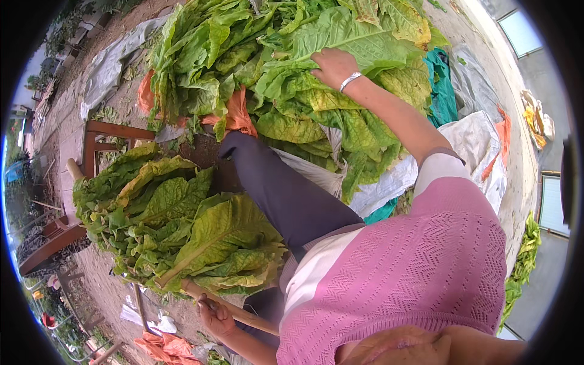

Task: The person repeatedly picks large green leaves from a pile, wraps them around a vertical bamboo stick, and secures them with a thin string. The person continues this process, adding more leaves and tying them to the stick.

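My right hand [335,67], with a silver-coloured bracelet at the wrist, rests on a broad green leaf [365,39] on a large heap of leaves, apparently tobacco. Its thumb and fingers are apart. Lower down, my left hand [216,315] has curled fingers beside a wooden pole [246,315]; a thin thread shows near it, but what the fingers hold is unclear. Many green and yellowing leaves [182,228] hang close together along the pole, and its far end [74,169] shows by a wooden frame [116,130]. My bent leg [287,187] lies between this row and the heap.
Orange plastic [237,114] and white sheeting [477,141] lie around the heap, with a teal sheet [440,86] beside them. More orange plastic [166,349] is on the ground near my left hand. A brown wooden piece [52,248] stands at the left.
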The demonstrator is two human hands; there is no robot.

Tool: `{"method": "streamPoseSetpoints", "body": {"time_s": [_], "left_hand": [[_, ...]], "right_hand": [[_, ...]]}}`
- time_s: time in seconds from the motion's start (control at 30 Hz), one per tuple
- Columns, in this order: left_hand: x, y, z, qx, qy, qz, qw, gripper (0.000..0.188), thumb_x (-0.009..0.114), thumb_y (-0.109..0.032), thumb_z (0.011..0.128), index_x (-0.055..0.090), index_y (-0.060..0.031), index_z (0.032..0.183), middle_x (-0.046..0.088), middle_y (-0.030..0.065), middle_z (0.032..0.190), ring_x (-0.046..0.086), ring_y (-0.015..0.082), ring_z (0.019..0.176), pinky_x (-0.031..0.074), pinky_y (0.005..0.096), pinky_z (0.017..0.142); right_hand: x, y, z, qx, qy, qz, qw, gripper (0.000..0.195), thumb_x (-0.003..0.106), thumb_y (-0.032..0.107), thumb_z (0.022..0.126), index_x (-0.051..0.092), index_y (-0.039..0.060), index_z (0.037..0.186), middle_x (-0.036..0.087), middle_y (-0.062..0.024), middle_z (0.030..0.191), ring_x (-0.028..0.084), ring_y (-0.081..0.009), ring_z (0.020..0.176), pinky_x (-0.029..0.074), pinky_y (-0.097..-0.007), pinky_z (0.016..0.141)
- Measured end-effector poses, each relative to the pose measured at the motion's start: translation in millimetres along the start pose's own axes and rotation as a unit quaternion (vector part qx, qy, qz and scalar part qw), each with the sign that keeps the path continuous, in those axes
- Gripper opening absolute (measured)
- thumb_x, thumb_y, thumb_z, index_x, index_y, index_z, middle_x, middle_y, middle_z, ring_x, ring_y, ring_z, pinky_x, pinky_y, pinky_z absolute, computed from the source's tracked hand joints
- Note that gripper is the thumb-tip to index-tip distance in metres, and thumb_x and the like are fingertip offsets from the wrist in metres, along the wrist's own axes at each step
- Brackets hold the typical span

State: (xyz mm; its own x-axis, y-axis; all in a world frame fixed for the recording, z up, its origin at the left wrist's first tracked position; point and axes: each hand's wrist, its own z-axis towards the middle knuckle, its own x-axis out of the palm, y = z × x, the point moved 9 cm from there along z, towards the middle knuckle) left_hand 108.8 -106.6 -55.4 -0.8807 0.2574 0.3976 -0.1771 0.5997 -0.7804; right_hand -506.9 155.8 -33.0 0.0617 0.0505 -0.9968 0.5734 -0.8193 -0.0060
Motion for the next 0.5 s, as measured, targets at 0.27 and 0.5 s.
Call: {"method": "streamPoseSetpoints", "body": {"time_s": [0.27,0.5], "left_hand": [[8.5,-0.6,3.9,-0.014,0.027,-0.002,1.0,0.026,0.049,-0.02,0.092,0.054,0.0022,0.106,0.049,0.004,0.061,0.03,0.0072,0.036,0.023,0.0206,0.033],[13.3,4.4,3.6,-0.018,0.012,0.009,1.0,0.024,0.053,-0.018,0.09,0.057,0.0021,0.102,0.05,0.0033,0.062,0.03,0.0059,0.037,0.022,0.0194,0.032]], "right_hand": [[54.7,4.5,49.1,-0.064,0.004,-0.034,0.997,0.041,0.071,0.025,0.068,0.061,0.0129,0.106,0.056,-0.008,0.106,0.051,-0.0255,0.103,0.041,-0.0396,0.089],[-48.1,-16.7,3.8,-0.12,-0.079,0.161,0.976,0.044,0.064,0.036,0.076,0.057,0.0082,0.109,0.056,-0.0071,0.108,0.054,-0.0261,0.098,0.044,-0.0347,0.083]]}}
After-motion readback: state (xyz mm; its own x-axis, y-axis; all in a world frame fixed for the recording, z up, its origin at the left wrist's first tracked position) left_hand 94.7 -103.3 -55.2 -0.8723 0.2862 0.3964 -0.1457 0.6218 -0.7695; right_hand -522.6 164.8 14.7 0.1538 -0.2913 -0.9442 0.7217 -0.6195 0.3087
